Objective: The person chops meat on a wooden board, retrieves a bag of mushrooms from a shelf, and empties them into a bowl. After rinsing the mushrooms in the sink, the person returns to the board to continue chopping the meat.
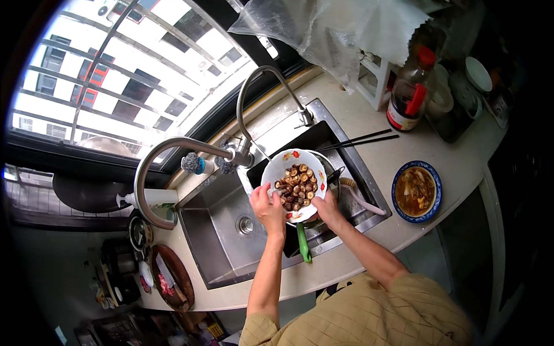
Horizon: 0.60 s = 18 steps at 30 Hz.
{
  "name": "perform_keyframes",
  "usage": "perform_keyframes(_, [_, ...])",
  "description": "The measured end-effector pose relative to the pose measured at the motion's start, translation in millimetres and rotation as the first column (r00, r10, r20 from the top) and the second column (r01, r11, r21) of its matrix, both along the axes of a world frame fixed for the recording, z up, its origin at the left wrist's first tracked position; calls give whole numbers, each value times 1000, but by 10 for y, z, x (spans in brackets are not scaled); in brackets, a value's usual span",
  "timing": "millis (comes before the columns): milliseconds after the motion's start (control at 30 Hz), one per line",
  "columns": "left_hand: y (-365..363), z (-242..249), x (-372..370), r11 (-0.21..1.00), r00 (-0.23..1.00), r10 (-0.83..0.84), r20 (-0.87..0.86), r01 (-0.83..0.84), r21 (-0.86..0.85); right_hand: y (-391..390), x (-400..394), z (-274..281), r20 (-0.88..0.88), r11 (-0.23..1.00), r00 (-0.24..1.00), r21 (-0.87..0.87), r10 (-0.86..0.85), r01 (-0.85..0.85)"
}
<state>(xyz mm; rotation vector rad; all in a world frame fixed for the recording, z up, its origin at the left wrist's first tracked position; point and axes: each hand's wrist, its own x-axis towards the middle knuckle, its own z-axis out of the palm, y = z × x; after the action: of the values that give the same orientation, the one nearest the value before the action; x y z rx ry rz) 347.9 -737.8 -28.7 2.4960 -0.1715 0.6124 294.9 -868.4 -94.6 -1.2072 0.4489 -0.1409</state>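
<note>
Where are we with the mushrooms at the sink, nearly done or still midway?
Midway, I'd say. Done: the mushrooms are already in the white bowl, and a blue bowl of cooked food sits finished on the counter. In hand: left hand and right hand hold the bowl over the sink. No water runs from the faucet. Left: probably emptying the bowl; its destination isn't clear.

The pan (304, 245) is mostly hidden by the bowl (287, 163); the bottle (408, 92) label is too small to be read.
</note>
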Motion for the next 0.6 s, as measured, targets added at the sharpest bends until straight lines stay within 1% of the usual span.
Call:
perform_keyframes(33, [21, 67, -32, 996, 997, 57, 49, -61, 66, -11, 13, 21, -2, 1000, 1000, -5, -3, 3])
perform_keyframes(67, [73, 3, -57, 987, 993, 110, -52, -115, -108, -28, 24, 48, -13, 1000, 1000, -4, 3, -3])
perform_keyframes(100, [162, -162, -80, 945, 977, 141, -159, -180, -273, -50, 31, 85, -25, 1000, 1000, -2, 7, -7])
perform_keyframes(133, [268, -350, -105, 870, 952, 149, -268, -255, -422, -71, 37, 106, -38, 1000, 999, -2, 10, -10])
perform_keyframes(167, [406, -600, -119, 698, 916, 44, -398, -313, -644, -90, 57, 81, -37, 999, 999, 40, 25, -24])
perform_keyframes(200, [407, -543, -181, 600, 841, -88, -533, -383, -703, -103, 72, 110, -37, 997, 999, 76, 23, -20])
perform_keyframes(233, [370, -403, -257, 496, 741, -235, -629, -465, -734, -125, 80, 161, -39, 994, 999, 112, 22, -18])
perform_keyframes(267, [354, -328, -296, 393, 623, -391, -677, -553, -735, -137, 102, 193, -39, 989, 999, 147, 22, -16])
perform_keyframes(300, [321, -339, -303, 276, 602, -472, -644, -592, -757, -156, 137, 157, -38, 989, 998, 144, 42, -36])
perform_keyframes(400, [251, -306, -317, 296, 601, -454, -658, -594, -748, -205, 274, 87, -78, 983, 986, 127, 146, -135])
perform_keyframes(433, [287, -384, -294, 257, 605, -475, -640, -600, -758, -210, 325, 59, -122, 987, 983, 95, 138, -127])
perform_keyframes(533, [239, -413, -299, 190, 679, -442, -586, -568, -801, -227, 440, 40, -96, 986, 983, 69, 155, -149])
perform_keyframes(567, [243, -413, -302, 177, 676, -444, -589, -578, -797, -230, 473, -18, -52, 983, 984, 78, 169, -164])
perform_keyframes(600, [230, -389, -307, 161, 687, -437, -581, -576, -801, -237, 501, -52, -61, 981, 981, 62, 186, -182])
